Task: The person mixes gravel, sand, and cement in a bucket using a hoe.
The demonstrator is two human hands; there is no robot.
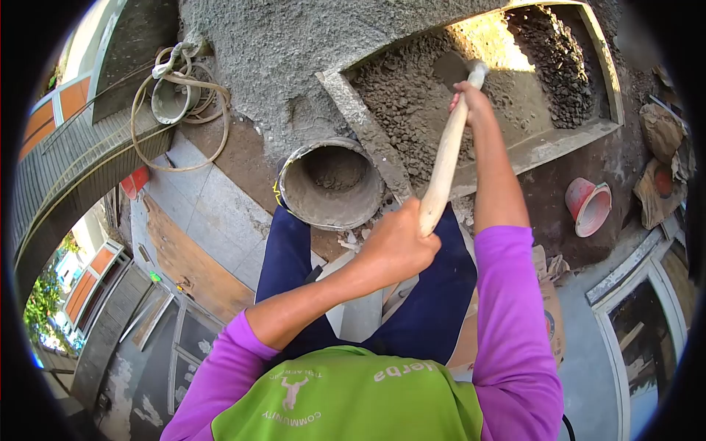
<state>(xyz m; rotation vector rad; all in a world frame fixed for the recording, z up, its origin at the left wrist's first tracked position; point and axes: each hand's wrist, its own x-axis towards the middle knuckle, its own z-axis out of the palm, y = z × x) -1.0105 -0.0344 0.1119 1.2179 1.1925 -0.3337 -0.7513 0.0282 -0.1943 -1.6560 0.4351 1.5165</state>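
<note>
Both my hands are wrapped round the pale wooden handle of a hoe (pixel 446 162). My left hand (pixel 397 246) grips the handle's near end, above my knees. Farther up, close to the metal head, my right hand (pixel 474 106) is closed on it. The hoe's blade lies against wet grey mortar (pixel 401 95) inside a mixing trough (pixel 540 149). Dark gravel (pixel 562 81) is heaped at the trough's right side, partly in sunlight. Just left of the trough, a mortar-caked bucket (pixel 331 213) stands between my knees with some grey mix in its bottom.
A coiled hose (pixel 220 121) lies around a smaller bucket (pixel 170 103) at the upper left. A red bucket (pixel 588 207) is tilted on the right, near torn paper sacks (pixel 660 132). Window frames (pixel 640 331) lean at the lower right. A plank (pixel 191 257) lies on the left tiles.
</note>
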